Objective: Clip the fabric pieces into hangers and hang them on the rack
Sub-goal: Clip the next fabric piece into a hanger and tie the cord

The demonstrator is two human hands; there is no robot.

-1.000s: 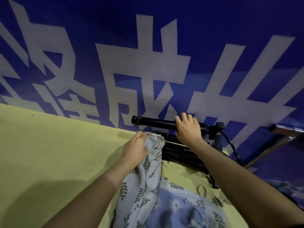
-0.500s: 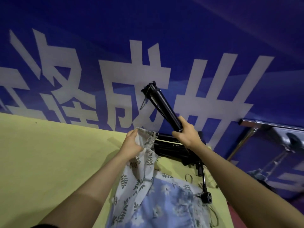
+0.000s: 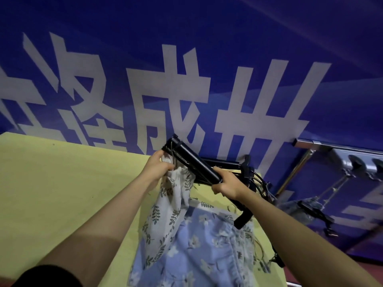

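Left hand (image 3: pixel 156 168) at about 10 o'clock of frame centre, fingers curled together and pinched on the gathered top edge of a white leaf-print fabric (image 3: pixel 170 206). Fabric hanging down from that grip toward 6 o'clock, draping onto the yellow table (image 3: pixel 62 193). Directly at its 5 o'clock, a blue floral fabric (image 3: pixel 192 251) lying flat on the table, partly under the white piece.

Right hand (image 3: pixel 229 184) at 3 o'clock of the left hand, fingers wrapped shut around the lower end of a black clip hanger (image 3: pixel 192 160). Hanger tilted, its far end pointing toward 11 o'clock and ending just above the left hand's knuckles, close beside the bunched fabric edge; whether a clip has bitten the cloth cannot be told. Thin metal wire parts visible along the hanger's underside near the fabric.

More black hangers (image 3: pixel 246 172) piled on the table behind the right hand, toward 2 o'clock, with another black bar (image 3: pixel 243 219) sticking out below the right wrist at 5 o'clock. Silver rack (image 3: pixel 310 145) at 3 o'clock of the frame, well apart from both hands, with a hanger and a patterned piece (image 3: pixel 298 208) already suspended from it. Blue banner with large white characters (image 3: pixel 165 100) filling the whole background from 9 to 3 o'clock
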